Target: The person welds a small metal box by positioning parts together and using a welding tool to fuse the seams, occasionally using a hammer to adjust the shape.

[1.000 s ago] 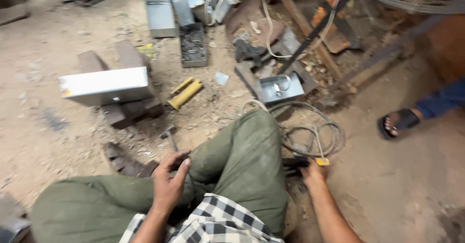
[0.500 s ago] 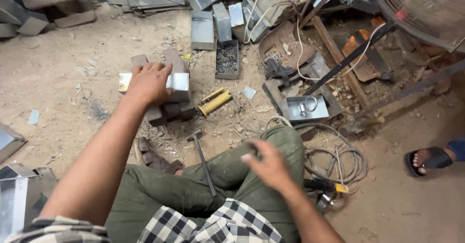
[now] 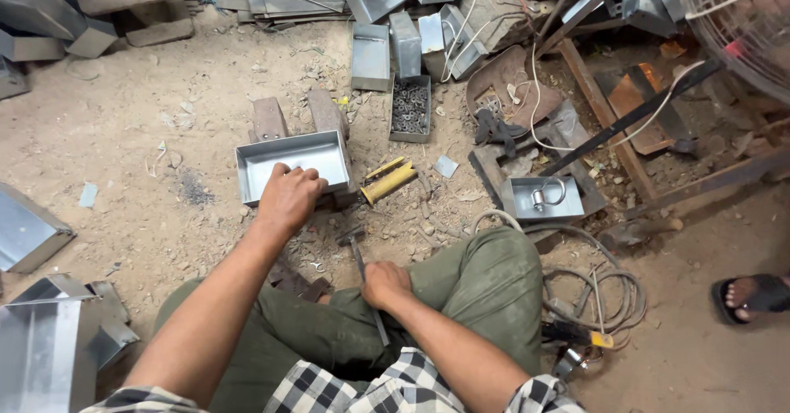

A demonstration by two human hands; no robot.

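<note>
My left hand [image 3: 290, 197] grips the metal tray's [image 3: 292, 162] near rim; the hammer [image 3: 362, 269], held in my right hand [image 3: 385, 284], points toward it.

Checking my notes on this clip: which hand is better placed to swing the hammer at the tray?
Right. The right hand grips the hammer handle; the left hand rests on the metal tray rim.

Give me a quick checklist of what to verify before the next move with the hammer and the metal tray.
1. Left hand on the metal tray's near rim: ok.
2. Right hand gripping the hammer handle: ok.
3. Tray seated flat on the blocks: cannot tell.
4. Left fingers clear of the striking spot: not ok, they lie over the rim.
5. Hammer head lies on the ground, apart from the yellow-handled tool: ok.
</note>
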